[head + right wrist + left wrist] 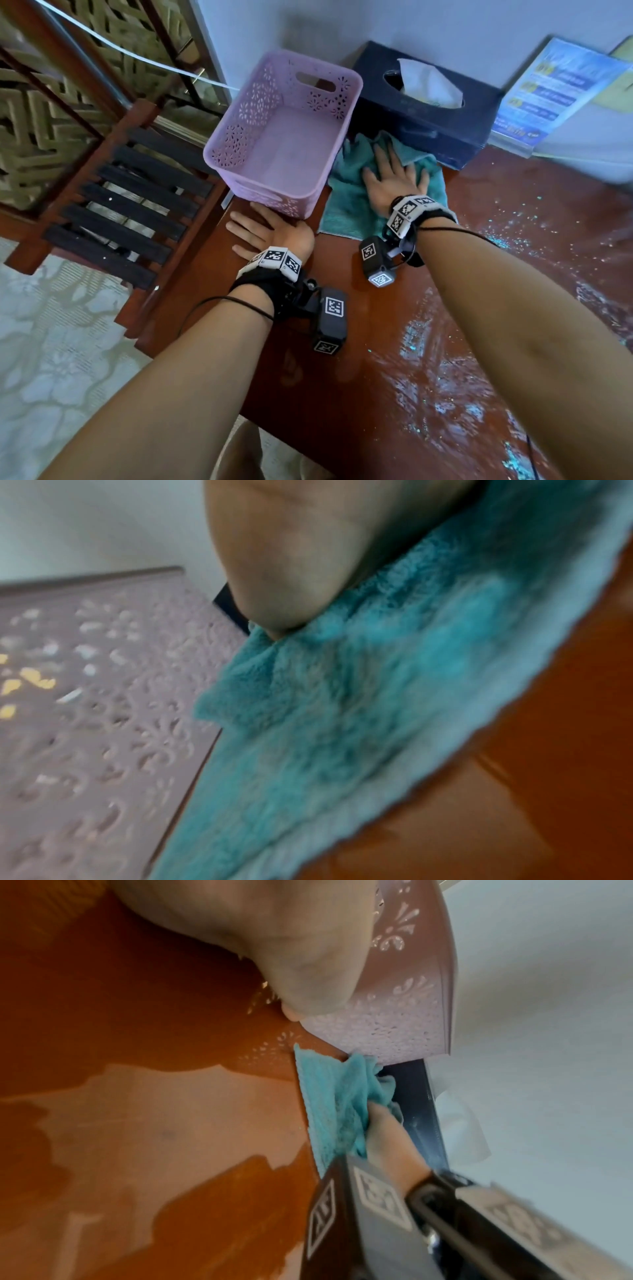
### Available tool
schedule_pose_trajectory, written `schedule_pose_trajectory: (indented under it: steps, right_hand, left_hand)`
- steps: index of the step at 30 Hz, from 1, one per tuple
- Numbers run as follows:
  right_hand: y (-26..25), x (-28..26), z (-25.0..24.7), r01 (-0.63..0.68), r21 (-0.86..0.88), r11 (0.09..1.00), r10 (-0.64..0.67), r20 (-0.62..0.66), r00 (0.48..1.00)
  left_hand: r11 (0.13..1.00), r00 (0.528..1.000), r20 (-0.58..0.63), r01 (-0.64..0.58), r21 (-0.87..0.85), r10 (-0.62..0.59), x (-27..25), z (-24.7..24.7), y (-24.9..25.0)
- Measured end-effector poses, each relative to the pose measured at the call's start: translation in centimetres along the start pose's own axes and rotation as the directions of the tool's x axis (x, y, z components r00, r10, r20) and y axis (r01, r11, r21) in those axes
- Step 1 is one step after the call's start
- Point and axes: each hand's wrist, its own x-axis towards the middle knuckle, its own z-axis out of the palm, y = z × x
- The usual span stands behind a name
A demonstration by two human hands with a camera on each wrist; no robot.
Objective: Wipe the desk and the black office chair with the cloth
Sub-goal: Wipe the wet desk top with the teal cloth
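Observation:
A teal cloth [346, 192] lies spread on the reddish-brown desk [428, 308], between a lilac basket and a dark tissue box. My right hand [394, 174] presses flat on the cloth [342, 723] with fingers straight and spread. My left hand [263, 229] rests flat on the desk near its left edge, fingers straight, touching the basket's near wall. In the left wrist view the cloth [329, 1104] shows bunched against the tissue box with my right hand [390, 1139] on it. No black office chair is in view.
The empty lilac perforated basket [284, 144] stands at the desk's far left corner. A dark tissue box [424, 106] and a blue leaflet stand [555, 92] sit against the wall. Pale wet streaks [445, 377] cover the desk's right. A slatted wooden chair [126, 205] stands left.

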Motion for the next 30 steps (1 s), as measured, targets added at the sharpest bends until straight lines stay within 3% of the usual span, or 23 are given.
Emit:
schedule_pose_trajectory:
  steps: [3, 7, 9, 11, 13, 16, 20, 23, 25, 26, 27, 29, 30]
  right_hand:
    - [2.5, -1.7, -0.2, -0.157, 0.044, 0.987, 0.159, -0.051, 0.986]
    - [3.6, -3.2, 0.1, -0.359, 0.111, 0.927, 0.371, -0.119, 0.921]
    - [3.0, -3.5, 0.3, -0.39, 0.121, 0.913, 0.402, -0.107, 0.909]
    - [1.9, -3.9, 1.0, -0.384, 0.104, 0.918, 0.394, -0.103, 0.914]
    - [0.8, -4.8, 2.1, -0.342, 0.062, 0.938, 0.347, -0.113, 0.931]
    - [0.0, -6.0, 3.2, -0.259, 0.005, 0.966, 0.258, -0.104, 0.961]
    - [1.0, -7.2, 3.2, -0.192, 0.004, 0.981, 0.192, -0.076, 0.978]
    - [1.5, -8.0, 3.4, -0.192, 0.004, 0.981, 0.192, -0.09, 0.977]
    - [1.9, -8.1, 3.3, -0.204, 0.011, 0.979, 0.204, -0.093, 0.974]
    - [2.1, -8.2, 3.2, -0.217, 0.017, 0.976, 0.218, -0.091, 0.972]
    - [2.2, -8.2, 3.1, -0.235, 0.028, 0.971, 0.237, -0.092, 0.967]
    - [2.1, -8.3, 3.0, -0.288, 0.06, 0.956, 0.293, -0.099, 0.951]
    - [1.8, -8.4, 3.0, -0.314, 0.072, 0.947, 0.32, -0.098, 0.942]
  left_hand:
    - [0.996, 1.0, -0.007, 0.0, -0.085, -0.001, -0.1, -0.5, -0.5]
    - [0.94, 0.971, -0.227, -0.011, -0.341, -0.072, 0.8, -3.2, -1.9]
    - [0.848, 0.964, -0.265, -0.14, -0.511, 0.0, 3.3, -5.1, -2.1]
    - [0.698, 0.948, -0.25, -0.316, -0.643, 0.199, 5.6, -6.7, -1.7]
    - [0.628, 0.923, -0.225, -0.379, -0.68, 0.313, 6.4, -7.3, -1.2]
    - [0.617, 0.921, -0.241, -0.384, -0.687, 0.306, 6.3, -7.0, -0.7]
    - [0.63, 0.887, -0.209, -0.444, -0.637, 0.413, 5.1, -5.4, -0.6]
    - [0.591, 0.912, -0.231, -0.398, -0.702, 0.34, 3.6, -5.1, 0.3]
    - [0.544, 0.902, -0.25, -0.414, -0.73, 0.352, 3.2, -4.9, -0.1]
    - [0.591, 0.899, -0.23, -0.422, -0.688, 0.374, 3.2, -4.8, -0.7]
    - [0.699, 0.906, -0.173, -0.41, -0.585, 0.386, 3.1, -4.8, -1.4]
    - [0.908, 0.931, 0.051, -0.339, -0.246, 0.361, 2.6, -4.6, -3.2]
    - [0.935, 0.924, 0.143, -0.345, -0.082, 0.353, 2.4, -4.4, -4.0]
